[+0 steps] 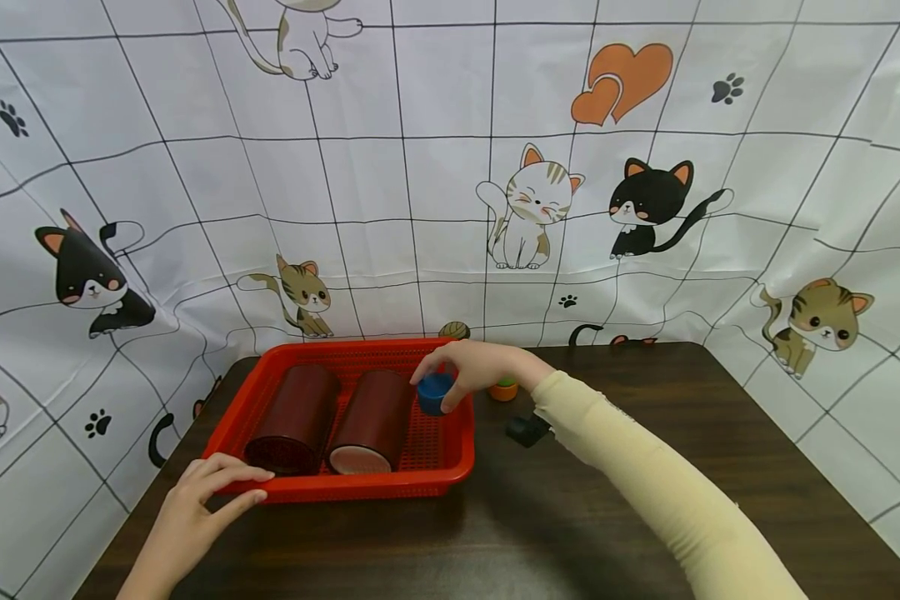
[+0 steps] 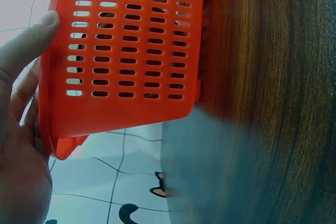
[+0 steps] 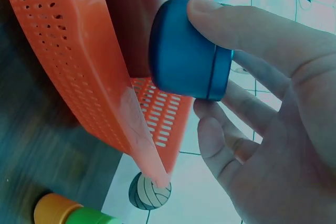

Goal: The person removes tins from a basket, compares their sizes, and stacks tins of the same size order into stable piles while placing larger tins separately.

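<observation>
My right hand (image 1: 474, 372) pinches a small blue round jar (image 3: 184, 51) between thumb and fingers, over the right side of a red perforated plastic basket (image 1: 427, 481). A seam runs round the jar near one end. At the basket's near left corner, my left hand (image 1: 202, 508) grips the rim, with its thumb (image 2: 50, 19) on the rim and the fingers behind it. Two dark red cylinders lie side by side in the basket: the left cylinder (image 1: 300, 408) shows a dark end, the right cylinder (image 1: 375, 412) a pale pink one.
An orange-and-green small container (image 1: 503, 390) stands on the dark wooden table (image 1: 630, 400) right of the basket, partly behind my right wrist. A black object (image 1: 527, 430) shows under that wrist. White sheeting (image 1: 435, 183) with cat prints encloses the back and sides.
</observation>
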A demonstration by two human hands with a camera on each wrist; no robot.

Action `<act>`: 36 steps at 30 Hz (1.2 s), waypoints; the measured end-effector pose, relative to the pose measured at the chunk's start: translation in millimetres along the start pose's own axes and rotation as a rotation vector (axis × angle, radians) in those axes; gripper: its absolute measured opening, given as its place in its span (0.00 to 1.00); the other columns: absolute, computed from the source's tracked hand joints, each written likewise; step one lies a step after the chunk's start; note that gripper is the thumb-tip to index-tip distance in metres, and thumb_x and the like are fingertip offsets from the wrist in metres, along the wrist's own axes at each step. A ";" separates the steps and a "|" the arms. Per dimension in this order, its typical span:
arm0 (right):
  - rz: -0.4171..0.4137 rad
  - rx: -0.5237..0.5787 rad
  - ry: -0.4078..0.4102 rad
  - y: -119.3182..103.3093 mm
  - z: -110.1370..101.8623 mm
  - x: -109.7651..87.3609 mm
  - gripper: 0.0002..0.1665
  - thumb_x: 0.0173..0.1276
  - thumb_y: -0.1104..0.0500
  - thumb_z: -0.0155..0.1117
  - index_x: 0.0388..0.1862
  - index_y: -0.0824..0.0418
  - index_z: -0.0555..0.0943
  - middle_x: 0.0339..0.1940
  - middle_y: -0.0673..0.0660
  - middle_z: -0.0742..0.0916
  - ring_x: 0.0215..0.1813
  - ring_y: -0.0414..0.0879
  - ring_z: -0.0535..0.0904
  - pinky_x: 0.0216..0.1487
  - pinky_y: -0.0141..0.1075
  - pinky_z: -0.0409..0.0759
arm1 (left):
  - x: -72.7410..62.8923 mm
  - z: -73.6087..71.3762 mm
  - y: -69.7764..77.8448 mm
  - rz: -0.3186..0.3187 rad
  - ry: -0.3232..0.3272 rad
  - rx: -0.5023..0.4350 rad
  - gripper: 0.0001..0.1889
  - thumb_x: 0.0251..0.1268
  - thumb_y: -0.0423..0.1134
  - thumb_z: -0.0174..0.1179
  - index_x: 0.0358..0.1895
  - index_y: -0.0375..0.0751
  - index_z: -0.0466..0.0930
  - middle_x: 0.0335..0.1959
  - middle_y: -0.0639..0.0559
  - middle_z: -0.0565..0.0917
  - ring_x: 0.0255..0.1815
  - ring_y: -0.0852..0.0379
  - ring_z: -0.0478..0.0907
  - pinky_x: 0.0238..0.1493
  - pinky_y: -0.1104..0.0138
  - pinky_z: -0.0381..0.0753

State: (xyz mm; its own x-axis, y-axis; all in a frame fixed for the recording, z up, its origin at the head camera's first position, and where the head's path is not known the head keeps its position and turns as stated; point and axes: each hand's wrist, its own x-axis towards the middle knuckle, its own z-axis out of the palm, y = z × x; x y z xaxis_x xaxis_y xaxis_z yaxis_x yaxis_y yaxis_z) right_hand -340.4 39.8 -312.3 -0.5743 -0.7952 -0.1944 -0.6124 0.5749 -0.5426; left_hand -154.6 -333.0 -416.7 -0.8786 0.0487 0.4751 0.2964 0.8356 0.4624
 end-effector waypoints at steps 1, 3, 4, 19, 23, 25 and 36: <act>0.005 -0.002 0.009 0.4 -1.4 -1.3 0.30 0.60 0.56 0.75 0.62 0.44 0.79 0.64 0.50 0.78 0.60 0.49 0.72 0.55 0.40 0.79 | 0.1 0.1 0.2 0.000 0.000 0.002 0.16 0.50 0.41 0.76 0.41 0.68 0.86 0.37 0.67 0.80 0.42 0.75 0.62 0.39 0.72 0.66; 0.006 -0.001 0.023 1.3 -4.3 -3.8 0.30 0.60 0.56 0.74 0.63 0.45 0.79 0.65 0.51 0.77 0.61 0.50 0.71 0.56 0.42 0.79 | 0.2 0.2 0.5 -0.002 0.000 0.005 0.16 0.50 0.41 0.76 0.41 0.68 0.87 0.37 0.67 0.80 0.42 0.75 0.62 0.39 0.71 0.66; 0.006 0.002 0.030 2.2 -6.0 -4.7 0.30 0.61 0.57 0.74 0.63 0.46 0.79 0.65 0.52 0.76 0.61 0.51 0.71 0.56 0.42 0.79 | 0.3 0.3 0.6 -0.001 0.000 0.005 0.16 0.50 0.41 0.76 0.41 0.67 0.87 0.37 0.67 0.80 0.42 0.75 0.62 0.39 0.71 0.66; 0.008 0.020 0.192 32.0 -22.3 -13.8 0.34 0.60 0.60 0.73 0.66 0.49 0.77 0.70 0.57 0.75 0.66 0.58 0.71 0.64 0.51 0.75 | -0.3 1.5 2.6 0.035 0.025 -0.017 0.17 0.48 0.38 0.76 0.40 0.65 0.87 0.37 0.68 0.80 0.41 0.76 0.63 0.39 0.73 0.64; 0.013 0.008 0.259 41.8 -24.5 -16.2 0.33 0.61 0.61 0.72 0.66 0.48 0.77 0.70 0.57 0.75 0.67 0.58 0.72 0.61 0.51 0.76 | -0.6 2.3 2.7 0.038 0.029 -0.022 0.17 0.48 0.37 0.76 0.40 0.65 0.87 0.36 0.68 0.80 0.41 0.76 0.63 0.39 0.74 0.64; 0.018 0.010 0.284 46.2 -25.7 -17.3 0.33 0.61 0.61 0.72 0.66 0.47 0.77 0.70 0.56 0.76 0.67 0.59 0.71 0.61 0.51 0.76 | -0.9 2.6 2.3 0.041 0.034 -0.022 0.18 0.48 0.37 0.76 0.40 0.65 0.87 0.36 0.68 0.80 0.41 0.76 0.63 0.39 0.75 0.64; 0.048 0.018 0.364 67.9 -29.6 -26.3 0.33 0.60 0.65 0.71 0.66 0.53 0.77 0.69 0.58 0.78 0.68 0.62 0.72 0.65 0.57 0.73 | -1.8 4.5 2.9 0.043 0.039 -0.022 0.18 0.47 0.36 0.76 0.40 0.66 0.87 0.36 0.67 0.80 0.41 0.75 0.63 0.39 0.75 0.64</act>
State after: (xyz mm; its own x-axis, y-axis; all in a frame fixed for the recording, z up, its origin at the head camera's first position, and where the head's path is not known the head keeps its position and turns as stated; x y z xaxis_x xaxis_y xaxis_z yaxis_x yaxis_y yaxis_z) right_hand -382.9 105.4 -319.8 -0.7602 -0.6445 0.0818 -0.5718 0.6041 -0.5551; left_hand -153.9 -328.2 -419.6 -0.8495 0.0628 0.5238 0.3425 0.8209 0.4570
